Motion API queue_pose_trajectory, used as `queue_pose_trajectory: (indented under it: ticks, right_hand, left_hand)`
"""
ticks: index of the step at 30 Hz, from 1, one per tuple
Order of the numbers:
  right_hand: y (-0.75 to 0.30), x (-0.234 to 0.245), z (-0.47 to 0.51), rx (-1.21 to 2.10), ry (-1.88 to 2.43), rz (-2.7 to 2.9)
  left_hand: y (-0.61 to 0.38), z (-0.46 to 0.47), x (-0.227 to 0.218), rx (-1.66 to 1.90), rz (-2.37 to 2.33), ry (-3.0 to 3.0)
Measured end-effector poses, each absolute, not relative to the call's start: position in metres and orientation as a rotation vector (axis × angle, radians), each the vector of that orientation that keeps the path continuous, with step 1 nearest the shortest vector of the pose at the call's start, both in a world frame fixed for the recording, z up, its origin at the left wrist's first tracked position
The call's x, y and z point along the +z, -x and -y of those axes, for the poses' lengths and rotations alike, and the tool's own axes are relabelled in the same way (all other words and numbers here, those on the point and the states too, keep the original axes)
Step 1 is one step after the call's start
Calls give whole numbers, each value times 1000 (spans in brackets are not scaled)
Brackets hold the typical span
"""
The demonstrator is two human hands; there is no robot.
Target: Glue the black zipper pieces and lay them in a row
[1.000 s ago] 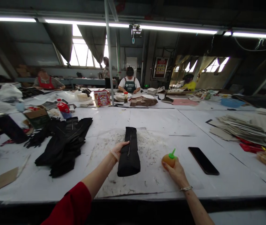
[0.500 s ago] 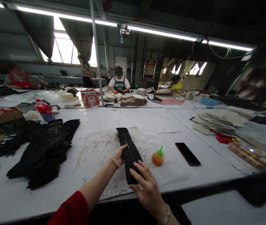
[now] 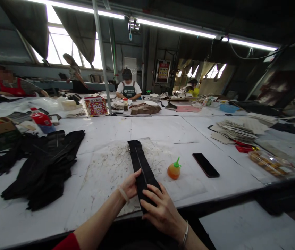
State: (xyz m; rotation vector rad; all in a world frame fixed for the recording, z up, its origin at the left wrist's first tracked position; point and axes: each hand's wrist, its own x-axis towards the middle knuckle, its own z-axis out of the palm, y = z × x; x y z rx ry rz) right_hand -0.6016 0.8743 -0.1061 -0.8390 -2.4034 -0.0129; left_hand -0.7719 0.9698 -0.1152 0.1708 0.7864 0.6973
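The left hand (image 3: 130, 184) holds the left side of a long black strip (image 3: 140, 161), with the thumb on top and the fingers curled at its edge. The right hand (image 3: 163, 212) sits on the near end of the same strip, with its fingers bent over the cloth and closed on it. The two hands are close together, almost touching, right at the near edge of the white table (image 3: 163, 130). The strip starts under the hands and runs away from them across the table, leaning a little to the left. A thin line goes down its middle. The strip lies on a big sheet with dark smudges (image 3: 106, 166). Just to the right of the strip stands a small orange bottle with a green tip (image 3: 174, 170), near the right hand but not touching it. Further right lies a black phone (image 3: 206, 165), flat on the table. To the left of the hands, well apart from them, is a big heap of black cloth (image 3: 43, 166). Behind the heap stands a red bottle (image 3: 39, 118). Far off to the right is a stack of grey card pieces (image 3: 234, 131). At the far side of the table sits a person in a dark apron (image 3: 127, 89).
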Motion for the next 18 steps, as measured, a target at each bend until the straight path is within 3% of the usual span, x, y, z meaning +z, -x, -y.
queue_pose_trajectory:
  ticks: [8,15,18]
  right_hand:
    - [606,-133,-875,-84,808,2264]
    - [619,-158,-887,330,1260,1526]
    - [620,-157,-886,368,1254,1552]
  left_hand:
    - [777,-961,-123,653,-733,-203]
    - [769,-954,-136,608,-811,-160]
    - [767,-955,-141,632,-802,-135]
